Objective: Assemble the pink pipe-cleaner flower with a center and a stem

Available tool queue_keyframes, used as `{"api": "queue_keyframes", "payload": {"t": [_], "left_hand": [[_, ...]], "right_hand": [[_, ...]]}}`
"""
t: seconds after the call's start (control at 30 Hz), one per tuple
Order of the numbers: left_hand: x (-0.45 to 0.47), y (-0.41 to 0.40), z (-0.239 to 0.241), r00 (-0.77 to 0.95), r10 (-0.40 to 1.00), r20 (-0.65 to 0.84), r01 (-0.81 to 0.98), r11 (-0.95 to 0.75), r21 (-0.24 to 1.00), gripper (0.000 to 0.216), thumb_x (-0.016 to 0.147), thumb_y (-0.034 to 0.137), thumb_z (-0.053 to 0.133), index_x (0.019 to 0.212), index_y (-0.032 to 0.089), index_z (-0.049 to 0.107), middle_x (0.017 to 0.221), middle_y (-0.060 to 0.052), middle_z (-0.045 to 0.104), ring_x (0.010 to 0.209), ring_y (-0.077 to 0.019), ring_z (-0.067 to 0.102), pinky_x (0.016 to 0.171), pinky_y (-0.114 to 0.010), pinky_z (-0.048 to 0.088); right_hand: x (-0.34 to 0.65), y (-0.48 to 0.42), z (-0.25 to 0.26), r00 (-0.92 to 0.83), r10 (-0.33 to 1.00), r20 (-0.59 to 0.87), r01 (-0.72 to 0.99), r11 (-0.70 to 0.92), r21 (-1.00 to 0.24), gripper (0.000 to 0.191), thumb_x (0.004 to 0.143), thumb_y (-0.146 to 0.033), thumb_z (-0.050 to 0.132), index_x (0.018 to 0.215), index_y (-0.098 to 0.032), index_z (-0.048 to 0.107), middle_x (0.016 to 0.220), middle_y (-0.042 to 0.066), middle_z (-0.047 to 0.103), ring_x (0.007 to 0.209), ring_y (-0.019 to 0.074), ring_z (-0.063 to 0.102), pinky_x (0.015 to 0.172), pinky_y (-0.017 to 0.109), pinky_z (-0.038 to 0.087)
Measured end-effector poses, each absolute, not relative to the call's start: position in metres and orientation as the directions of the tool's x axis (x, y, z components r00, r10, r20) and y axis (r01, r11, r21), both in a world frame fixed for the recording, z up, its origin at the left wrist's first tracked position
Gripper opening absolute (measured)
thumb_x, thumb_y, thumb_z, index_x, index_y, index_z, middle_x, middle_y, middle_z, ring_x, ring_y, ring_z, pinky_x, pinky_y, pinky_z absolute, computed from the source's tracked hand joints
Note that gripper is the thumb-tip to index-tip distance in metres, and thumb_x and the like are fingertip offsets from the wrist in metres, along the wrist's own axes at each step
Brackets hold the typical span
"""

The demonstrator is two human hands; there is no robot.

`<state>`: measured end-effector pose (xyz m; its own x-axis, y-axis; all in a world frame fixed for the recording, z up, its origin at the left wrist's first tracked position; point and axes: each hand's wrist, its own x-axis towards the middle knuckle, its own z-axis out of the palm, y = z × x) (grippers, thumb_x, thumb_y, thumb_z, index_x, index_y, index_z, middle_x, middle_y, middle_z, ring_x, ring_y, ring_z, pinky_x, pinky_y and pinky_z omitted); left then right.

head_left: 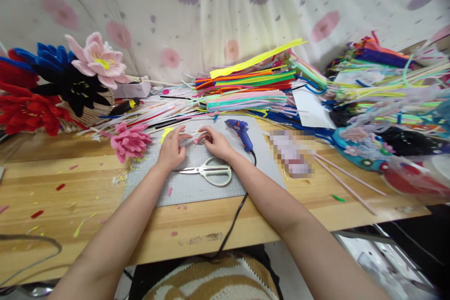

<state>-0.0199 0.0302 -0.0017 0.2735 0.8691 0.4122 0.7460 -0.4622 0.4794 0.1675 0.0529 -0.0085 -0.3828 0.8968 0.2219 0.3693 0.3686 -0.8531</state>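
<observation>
Both my hands rest on a grey cutting mat [190, 187] on the wooden table. My left hand [171, 149] and my right hand [215, 143] pinch the two ends of a small thin pink piece [194, 140], probably a short bit of pipe cleaner, between their fingertips. White-handled scissors [207, 171] lie shut on the mat just below my hands. A blue glue gun [240, 132] lies to the right of my right hand, its black cord [234, 218] running toward me. A finished pink fuzzy flower [129, 143] lies left of my left hand.
Stacks of coloured pipe cleaners [246, 89] fill the back of the table. Red, blue, black and pink fuzzy flowers [63, 84] sit in a basket at the left. Two pink sticks [348, 183] lie at the right. Small coloured scraps [37, 214] litter the wood.
</observation>
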Motion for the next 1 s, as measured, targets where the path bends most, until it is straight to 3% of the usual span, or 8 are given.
{"api": "queue_keyframes", "payload": {"t": [0.27,0.7,0.83,1.0], "left_hand": [[-0.0182,0.0284,-0.0007,0.385,0.864,0.323,0.768,-0.495,0.407,0.070,0.061,0.005,0.044,0.130,0.017,0.035,0.110,-0.003,0.066,0.116,-0.0249,0.046,0.101,-0.042,0.032],[-0.0163,0.0287,0.0019,0.411,0.862,0.296,0.759,-0.503,0.413,0.071,0.061,0.004,0.043,0.131,0.016,0.034,0.113,-0.002,0.065,0.117,-0.0247,0.044,0.102,-0.042,0.032],[-0.0166,0.0280,0.0018,0.380,0.866,0.325,0.755,-0.493,0.432,0.071,0.061,0.003,0.043,0.130,0.016,0.034,0.111,-0.002,0.066,0.116,-0.0239,0.045,0.101,-0.042,0.032],[-0.0176,0.0272,0.0000,0.327,0.868,0.373,0.755,-0.477,0.450,0.071,0.062,0.001,0.043,0.131,0.017,0.034,0.109,-0.003,0.066,0.117,-0.0212,0.045,0.101,-0.039,0.033]], "right_hand": [[0.1700,0.0552,-0.0113,-0.284,0.931,0.229,0.428,0.337,-0.839,0.043,0.068,-0.005,0.040,0.107,-0.020,0.048,0.082,-0.002,0.062,0.067,0.0096,0.052,0.068,0.023,0.042],[0.1700,0.0524,-0.0101,-0.385,0.884,0.265,0.546,0.450,-0.707,0.038,0.069,-0.009,0.050,0.105,-0.021,0.049,0.076,-0.001,0.060,0.080,0.0142,0.053,0.079,0.028,0.041],[0.1707,0.0542,-0.0117,-0.347,0.909,0.231,0.513,0.390,-0.764,0.038,0.069,-0.010,0.050,0.105,-0.022,0.048,0.074,-0.003,0.060,0.073,0.0124,0.054,0.074,0.026,0.043],[0.1698,0.0575,-0.0141,-0.245,0.956,0.160,0.351,0.242,-0.905,0.039,0.067,-0.014,0.052,0.104,-0.023,0.044,0.073,-0.006,0.060,0.063,0.0097,0.054,0.066,0.023,0.044]]}}
